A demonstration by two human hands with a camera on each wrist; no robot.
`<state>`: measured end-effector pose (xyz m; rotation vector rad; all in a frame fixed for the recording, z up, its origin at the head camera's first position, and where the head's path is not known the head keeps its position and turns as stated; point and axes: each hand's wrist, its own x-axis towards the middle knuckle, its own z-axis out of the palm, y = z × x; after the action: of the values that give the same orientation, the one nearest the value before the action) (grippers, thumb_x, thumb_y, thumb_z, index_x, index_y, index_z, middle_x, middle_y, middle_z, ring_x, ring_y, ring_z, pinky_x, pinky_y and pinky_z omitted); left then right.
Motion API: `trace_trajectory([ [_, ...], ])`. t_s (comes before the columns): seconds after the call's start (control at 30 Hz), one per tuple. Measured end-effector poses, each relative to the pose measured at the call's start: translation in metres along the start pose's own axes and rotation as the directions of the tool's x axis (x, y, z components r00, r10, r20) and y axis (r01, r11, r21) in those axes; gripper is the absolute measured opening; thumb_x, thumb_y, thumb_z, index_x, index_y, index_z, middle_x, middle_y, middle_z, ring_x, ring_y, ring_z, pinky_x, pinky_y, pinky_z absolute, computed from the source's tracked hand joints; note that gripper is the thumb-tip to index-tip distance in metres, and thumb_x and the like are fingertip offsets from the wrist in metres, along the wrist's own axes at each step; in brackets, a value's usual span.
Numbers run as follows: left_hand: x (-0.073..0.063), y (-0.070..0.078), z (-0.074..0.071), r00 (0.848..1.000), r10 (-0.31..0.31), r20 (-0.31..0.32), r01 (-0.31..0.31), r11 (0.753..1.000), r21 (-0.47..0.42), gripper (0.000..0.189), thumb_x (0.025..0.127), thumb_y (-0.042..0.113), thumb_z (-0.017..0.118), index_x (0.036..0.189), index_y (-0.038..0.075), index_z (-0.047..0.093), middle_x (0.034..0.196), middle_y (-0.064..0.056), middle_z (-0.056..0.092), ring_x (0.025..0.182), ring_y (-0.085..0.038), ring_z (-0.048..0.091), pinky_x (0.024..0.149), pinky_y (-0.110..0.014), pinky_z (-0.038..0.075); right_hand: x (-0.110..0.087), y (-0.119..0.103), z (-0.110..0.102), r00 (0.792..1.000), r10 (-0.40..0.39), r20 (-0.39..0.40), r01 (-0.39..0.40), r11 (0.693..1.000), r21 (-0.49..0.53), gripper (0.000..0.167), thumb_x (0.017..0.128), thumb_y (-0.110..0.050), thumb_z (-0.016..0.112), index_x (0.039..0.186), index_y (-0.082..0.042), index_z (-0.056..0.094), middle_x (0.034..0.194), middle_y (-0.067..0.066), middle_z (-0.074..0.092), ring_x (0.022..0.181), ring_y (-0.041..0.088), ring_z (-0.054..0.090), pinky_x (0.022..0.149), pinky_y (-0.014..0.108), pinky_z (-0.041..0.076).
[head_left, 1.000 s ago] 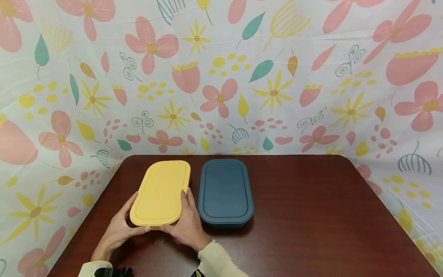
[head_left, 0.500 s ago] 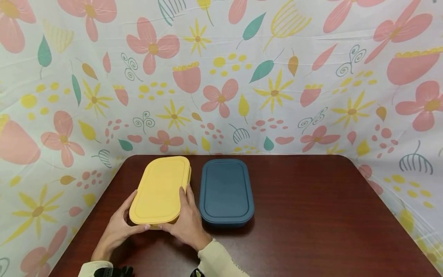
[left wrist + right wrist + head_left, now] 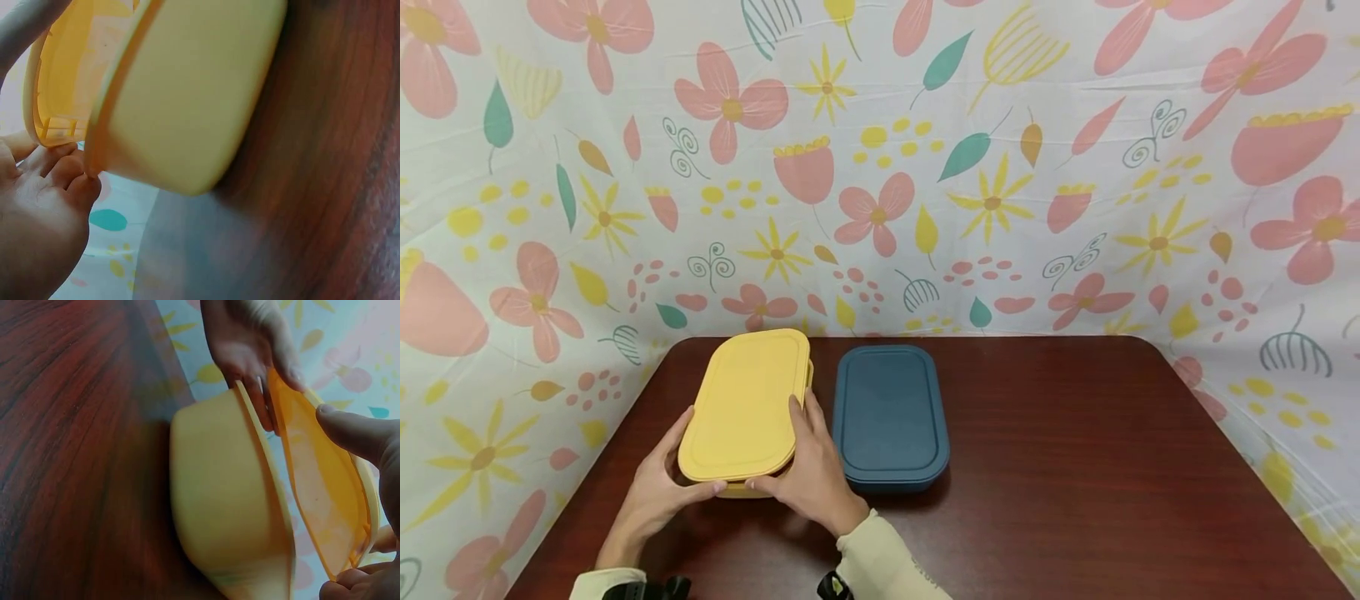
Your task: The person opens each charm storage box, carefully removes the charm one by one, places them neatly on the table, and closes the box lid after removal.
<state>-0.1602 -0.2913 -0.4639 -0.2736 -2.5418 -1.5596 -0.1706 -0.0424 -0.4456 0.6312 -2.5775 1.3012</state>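
A yellow lid (image 3: 745,404) is raised off its yellow plastic box (image 3: 219,481), with a gap between the two rims in both wrist views. My left hand (image 3: 651,496) grips the lid at its near left corner, thumb along the near edge. On the opposite side my right hand (image 3: 816,479) holds the lid, its thumb on the near edge and fingers along the long side. The box stands on the table beneath, mostly hidden by the lid in the head view. From the right wrist, the lid's orange underside (image 3: 319,481) shows.
A dark blue lidded box (image 3: 891,417) stands just right of the yellow one, close to my right hand. The reddish-brown table (image 3: 1075,467) reaches back to a flower-print cloth (image 3: 880,167) hanging behind and at both sides.
The yellow lid has come up off the box, rising and shifting slightly away at its far end. Both hands have risen a little with it; the blue box has stayed put.
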Motion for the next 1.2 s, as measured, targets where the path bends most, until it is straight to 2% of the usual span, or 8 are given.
trace_trajectory([
  [0.33,0.000,0.029,-0.001,0.999,-0.050,-0.017,0.051,0.997,0.063,0.119,0.072,0.014,0.091,0.161,0.037,0.015,0.165,-0.013,0.030,0.123,0.026,0.036,0.092,0.002,0.036,0.001,-0.001,-0.014,0.998,-0.056,-0.024,0.057,0.997,0.048,0.118,0.072,-0.040,0.091,0.161,-0.005,0.020,0.169,0.016,0.009,0.151,0.034,0.033,0.108,0.048,0.049],
  [0.5,0.002,0.042,0.004,0.997,-0.076,-0.012,0.077,0.996,0.044,0.121,0.073,0.017,0.091,0.162,0.036,0.012,0.166,-0.012,0.027,0.120,0.026,0.038,0.090,0.001,0.041,0.002,0.001,-0.027,0.997,-0.071,-0.007,0.071,0.996,0.055,0.116,0.074,-0.042,0.089,0.161,-0.005,0.021,0.169,0.018,0.011,0.152,0.036,0.031,0.110,0.051,0.047],
  [0.77,0.001,0.065,0.020,0.995,-0.065,-0.077,0.072,0.993,0.095,0.124,0.070,0.025,0.094,0.163,0.029,0.013,0.164,-0.010,0.031,0.121,0.028,0.035,0.090,0.004,0.038,0.005,0.010,-0.049,0.996,-0.082,0.019,0.079,0.989,0.128,0.115,0.074,-0.040,0.089,0.162,-0.011,0.020,0.171,0.009,0.010,0.156,0.030,0.023,0.114,0.054,0.042],
  [0.83,0.001,0.070,0.025,0.994,-0.062,-0.092,0.071,0.993,0.095,0.125,0.068,0.026,0.095,0.162,0.033,0.014,0.164,-0.008,0.033,0.125,0.023,0.038,0.091,0.004,0.038,0.005,0.012,-0.055,0.996,-0.084,0.024,0.080,0.987,0.139,0.116,0.074,-0.039,0.090,0.162,-0.012,0.019,0.171,0.008,0.009,0.156,0.030,0.022,0.115,0.055,0.040],
  [0.93,0.001,0.077,0.032,0.991,-0.067,-0.114,0.083,0.987,0.139,0.127,0.066,0.031,0.096,0.161,0.038,0.013,0.164,-0.005,0.033,0.136,0.003,0.044,0.091,0.003,0.036,0.004,0.015,-0.064,0.995,-0.094,0.025,0.090,0.985,0.145,0.116,0.073,-0.038,0.090,0.162,-0.014,0.021,0.170,0.009,0.011,0.156,0.031,0.021,0.115,0.057,0.039],
  [1.07,0.002,0.089,0.042,0.987,-0.072,-0.146,0.102,0.972,0.211,0.130,0.063,0.041,0.096,0.161,0.040,0.010,0.166,0.000,0.028,0.147,-0.026,0.040,0.108,-0.024,0.042,0.004,0.021,-0.077,0.993,-0.118,0.025,0.113,0.983,0.148,0.115,0.071,-0.034,0.092,0.162,-0.017,0.023,0.170,0.010,0.014,0.156,0.029,0.020,0.116,0.057,0.038],
  [1.17,0.004,0.096,0.047,0.986,-0.052,-0.161,0.087,0.973,0.215,0.131,0.062,0.042,0.096,0.161,0.038,0.011,0.167,0.003,0.025,0.150,-0.032,0.035,0.111,-0.052,0.038,0.005,0.025,-0.085,0.990,-0.139,0.022,0.135,0.980,0.145,0.116,0.070,-0.033,0.093,0.161,-0.015,0.024,0.169,0.010,0.015,0.157,0.028,0.020,0.116,0.057,0.038],
  [1.2,0.004,0.097,0.048,0.986,-0.045,-0.162,0.079,0.975,0.208,0.130,0.062,0.042,0.096,0.161,0.037,0.012,0.168,0.004,0.025,0.150,-0.033,0.034,0.112,-0.055,0.037,0.005,0.026,-0.088,0.989,-0.144,0.019,0.140,0.980,0.142,0.116,0.070,-0.033,0.093,0.161,-0.014,0.024,0.169,0.010,0.015,0.157,0.029,0.020,0.116,0.057,0.038],
])
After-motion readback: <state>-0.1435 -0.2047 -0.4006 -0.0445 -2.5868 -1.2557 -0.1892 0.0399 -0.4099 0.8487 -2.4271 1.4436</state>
